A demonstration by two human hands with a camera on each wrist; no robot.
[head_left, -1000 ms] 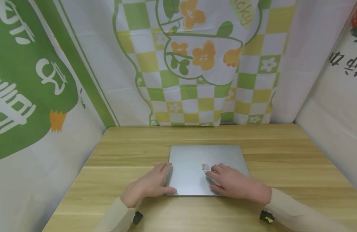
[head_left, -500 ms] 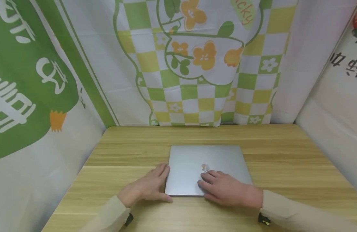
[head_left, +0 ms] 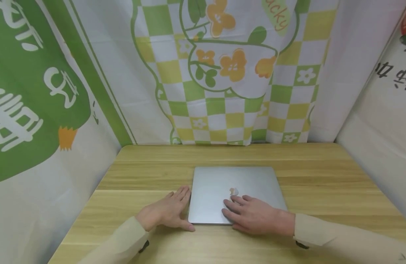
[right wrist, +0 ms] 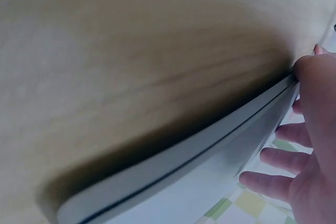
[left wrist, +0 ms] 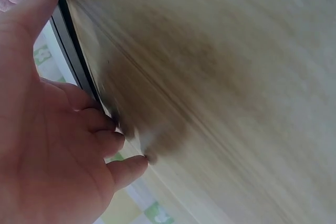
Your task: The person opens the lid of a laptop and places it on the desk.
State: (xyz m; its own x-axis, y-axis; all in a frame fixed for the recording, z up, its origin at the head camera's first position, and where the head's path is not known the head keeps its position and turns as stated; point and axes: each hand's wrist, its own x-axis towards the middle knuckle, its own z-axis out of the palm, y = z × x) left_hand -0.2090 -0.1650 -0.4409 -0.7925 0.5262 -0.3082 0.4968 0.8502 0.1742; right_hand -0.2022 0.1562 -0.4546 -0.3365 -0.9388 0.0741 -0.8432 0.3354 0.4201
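A closed silver laptop [head_left: 209, 190] with a shiny logo on its lid lies flat on the wooden table. My left hand [head_left: 168, 211] rests beside its left edge, fingers stretched along that side and thumb close to the front left corner. In the left wrist view the fingertips [left wrist: 131, 171] reach the tabletop along the laptop's dark edge. Over the front part of the lid spreads my right hand [head_left: 255, 216], its fingertips just below the logo. The right wrist view shows its fingers [right wrist: 268, 184] extended over the lid, with the thumb at the front edge.
The wooden table [head_left: 150, 157] runs back to a hanging checkered cloth [head_left: 236, 121] with flowers. Printed fabric hangs on both sides, with a green panel [head_left: 67, 110] at the left. Pale sleeves [head_left: 338, 233] cover both forearms, with dark wrist devices underneath.
The left hand has slid left off the lid's edge, its thumb now beside the corner. The right hand has shifted left and slightly toward the front. The laptop stays in place.
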